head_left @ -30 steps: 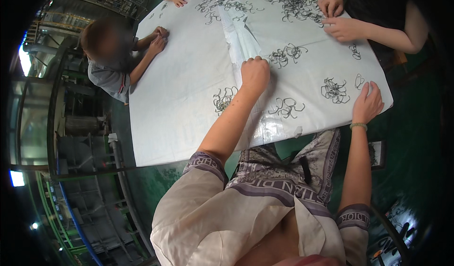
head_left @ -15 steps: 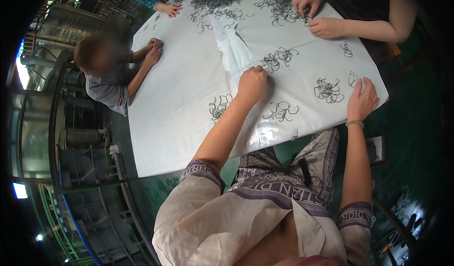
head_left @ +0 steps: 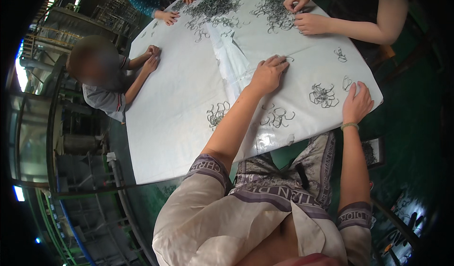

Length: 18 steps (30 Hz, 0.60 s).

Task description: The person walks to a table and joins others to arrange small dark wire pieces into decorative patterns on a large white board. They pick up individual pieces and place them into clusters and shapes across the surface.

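My left hand (head_left: pixel 269 74) reaches to the middle of the white-covered table (head_left: pixel 170 105), fingers curled down over a small bunch of dark bent wire hooks. One hook (head_left: pixel 290 59) pokes out past its fingertips; the others are hidden beneath it. Near the table's right edge, my right hand (head_left: pixel 358 101) lies with its fingers stretched out and holds nothing. A few thin wire hooks (head_left: pixel 346 83) lie beside its fingertips, and a loose pile of hooks (head_left: pixel 323 96) is just left of it. Two more piles, one hook pile (head_left: pixel 278 116) and another hook pile (head_left: pixel 216 114), flank my left forearm.
Big heaps of hooks, a left heap (head_left: pixel 213 6) and a right heap (head_left: pixel 274 12), cover the far side. A co-worker's hands (head_left: pixel 305 18) work at the right heap; another person's hands (head_left: pixel 172 11) are far left. Someone leans (head_left: pixel 101 77) on the left edge. A dark tray (head_left: pixel 372 152) sits below.
My left hand has moved slightly right and over the small hook pile, which it now covers. The far-right co-worker's hands have shifted a little. My right hand stays by the edge.
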Each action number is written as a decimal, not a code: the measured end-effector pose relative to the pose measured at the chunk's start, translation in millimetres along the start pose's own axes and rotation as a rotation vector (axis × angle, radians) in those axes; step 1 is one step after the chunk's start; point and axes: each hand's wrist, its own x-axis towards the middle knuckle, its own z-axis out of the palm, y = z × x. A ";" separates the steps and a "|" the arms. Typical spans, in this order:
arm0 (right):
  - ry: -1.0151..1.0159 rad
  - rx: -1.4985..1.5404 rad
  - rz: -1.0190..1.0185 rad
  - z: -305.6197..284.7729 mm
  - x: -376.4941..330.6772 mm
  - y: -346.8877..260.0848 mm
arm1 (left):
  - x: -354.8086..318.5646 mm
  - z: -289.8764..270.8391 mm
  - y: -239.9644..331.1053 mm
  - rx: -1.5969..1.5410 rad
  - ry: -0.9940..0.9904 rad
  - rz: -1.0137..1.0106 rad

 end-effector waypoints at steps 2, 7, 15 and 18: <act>-0.006 0.003 0.004 -2.1 2.2 0.3 | 7.2 -0.4 -1.7 0.009 -0.145 -0.046; 0.004 0.031 0.016 -5.7 1.4 1.3 | 25.1 -22.2 -6.9 -0.113 -0.125 -0.309; -0.021 0.018 0.020 -3.8 0.0 -0.8 | 23.5 4.1 -7.0 0.283 -0.253 -0.163; -0.001 0.008 0.017 -1.7 0.4 4.3 | 29.6 2.7 6.0 0.428 -0.356 -0.070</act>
